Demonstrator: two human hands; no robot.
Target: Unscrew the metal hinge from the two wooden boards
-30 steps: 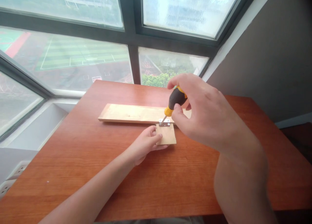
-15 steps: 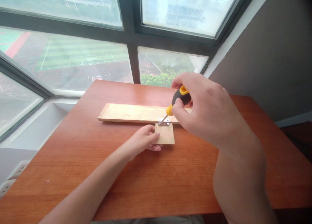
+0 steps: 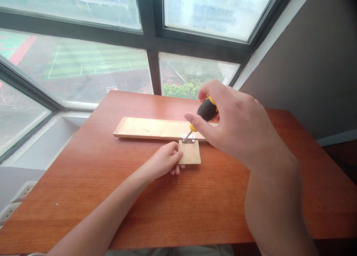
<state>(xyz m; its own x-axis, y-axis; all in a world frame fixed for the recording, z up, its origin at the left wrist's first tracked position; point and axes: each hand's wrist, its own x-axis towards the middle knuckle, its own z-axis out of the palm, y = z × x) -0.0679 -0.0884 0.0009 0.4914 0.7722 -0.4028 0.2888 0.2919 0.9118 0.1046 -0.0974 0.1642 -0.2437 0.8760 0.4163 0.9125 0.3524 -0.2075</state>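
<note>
Silver metal hinge (image 3: 190, 138) spans long pale-wood board (image 3: 150, 128), square tan-wood plate (image 3: 192, 155) | left hand (image 3: 165, 158) pinches plate | right hand (image 3: 237, 124) holds black-yellow screwdriver (image 3: 206, 109) to hinge | fastening completeness unclear

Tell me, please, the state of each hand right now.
Left hand: closed, holding the small board at its left edge.
Right hand: closed, holding the screwdriver.

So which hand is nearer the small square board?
Left. The left hand grips the small square board at its left edge; the right hand is apart from it, above and to the right, holding the screwdriver.
</note>
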